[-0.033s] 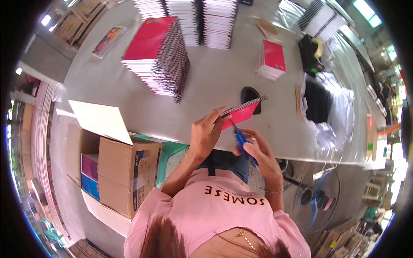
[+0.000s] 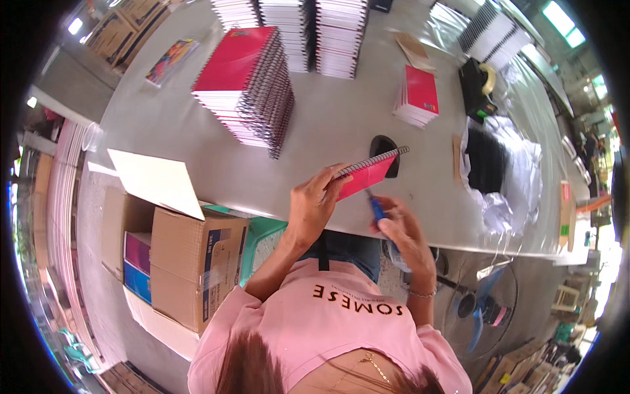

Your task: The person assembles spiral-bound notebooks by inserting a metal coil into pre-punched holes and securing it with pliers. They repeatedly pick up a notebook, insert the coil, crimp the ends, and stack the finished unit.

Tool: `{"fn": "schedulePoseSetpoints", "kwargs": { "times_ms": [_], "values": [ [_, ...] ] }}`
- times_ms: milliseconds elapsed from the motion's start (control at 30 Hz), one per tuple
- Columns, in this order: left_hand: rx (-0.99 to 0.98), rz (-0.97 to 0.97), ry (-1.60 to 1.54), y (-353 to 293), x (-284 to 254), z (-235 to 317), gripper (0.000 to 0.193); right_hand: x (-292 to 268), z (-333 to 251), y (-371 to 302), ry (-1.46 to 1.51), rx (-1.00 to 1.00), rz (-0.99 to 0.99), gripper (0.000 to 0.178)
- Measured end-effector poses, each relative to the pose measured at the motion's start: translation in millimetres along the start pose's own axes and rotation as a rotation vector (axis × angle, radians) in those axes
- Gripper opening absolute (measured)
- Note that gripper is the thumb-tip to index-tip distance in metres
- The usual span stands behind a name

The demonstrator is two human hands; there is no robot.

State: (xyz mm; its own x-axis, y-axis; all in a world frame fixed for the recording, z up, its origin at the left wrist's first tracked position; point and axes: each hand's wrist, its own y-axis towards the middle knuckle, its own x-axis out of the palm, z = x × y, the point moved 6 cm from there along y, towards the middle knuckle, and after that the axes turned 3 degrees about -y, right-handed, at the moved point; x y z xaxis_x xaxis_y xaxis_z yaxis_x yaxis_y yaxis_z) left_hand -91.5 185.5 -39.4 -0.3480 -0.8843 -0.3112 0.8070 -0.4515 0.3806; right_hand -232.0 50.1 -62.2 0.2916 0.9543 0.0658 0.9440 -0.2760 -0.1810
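My left hand (image 2: 314,207) grips a red spiral notebook (image 2: 369,178) by its near left end, with the dark wire coil along its upper edge. The notebook is tilted and held above the table's front edge. In my right hand (image 2: 401,230) is a pair of blue-handled pliers (image 2: 377,207), somewhat blurred. Their tip points up, just below the notebook's cover and apart from the coil. Beyond the notebook lies a dark, rounded object (image 2: 392,172), partly hidden by it. A tall stack of red spiral notebooks (image 2: 239,62) stands further back on the left.
More notebook stacks (image 2: 341,39) stand at the back. A small red notebook pile (image 2: 418,95), a tape dispenser (image 2: 477,88) and a plastic-wrapped black bundle (image 2: 485,157) sit on the right. An open carton (image 2: 177,262) stands at left; a fan (image 2: 476,305) is below right.
My right hand has drawn the pliers down and to the right, away from the notebook. My left hand and the notebook stay nearly in place. The view has shifted slightly.
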Motion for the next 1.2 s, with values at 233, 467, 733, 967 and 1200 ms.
{"fn": "schedulePoseSetpoints", "kwargs": {
  "times_ms": [233, 467, 733, 967, 1200],
  "values": [
    [0.009, 0.526, -0.003, 49.0, -119.0, 68.1, 0.022, -118.8, 26.1, 7.9, -1.173, -0.175, 0.777, 0.042],
    [0.333, 0.769, -0.062, 114.2, -179.8, 48.6, 0.025, -118.4, 33.7, 10.7, -1.186, -0.204, 0.827, 0.041],
    [0.235, 0.8, 0.231, 122.7, -182.1, 11.0, 0.037, -116.7, 27.8, 11.0, -1.161, -0.211, 0.856, 0.033],
    [0.114, 0.793, -0.058, 121.4, -168.7, -7.8, 0.028, -114.3, -2.2, 40.8, -1.068, -0.46, 0.763, 0.021],
    [0.017, 0.69, -0.047, 120.9, -165.0, -10.3, 0.037, -60.5, -53.9, 99.2, -0.762, -0.65, 0.535, 0.019]
  ]
}}
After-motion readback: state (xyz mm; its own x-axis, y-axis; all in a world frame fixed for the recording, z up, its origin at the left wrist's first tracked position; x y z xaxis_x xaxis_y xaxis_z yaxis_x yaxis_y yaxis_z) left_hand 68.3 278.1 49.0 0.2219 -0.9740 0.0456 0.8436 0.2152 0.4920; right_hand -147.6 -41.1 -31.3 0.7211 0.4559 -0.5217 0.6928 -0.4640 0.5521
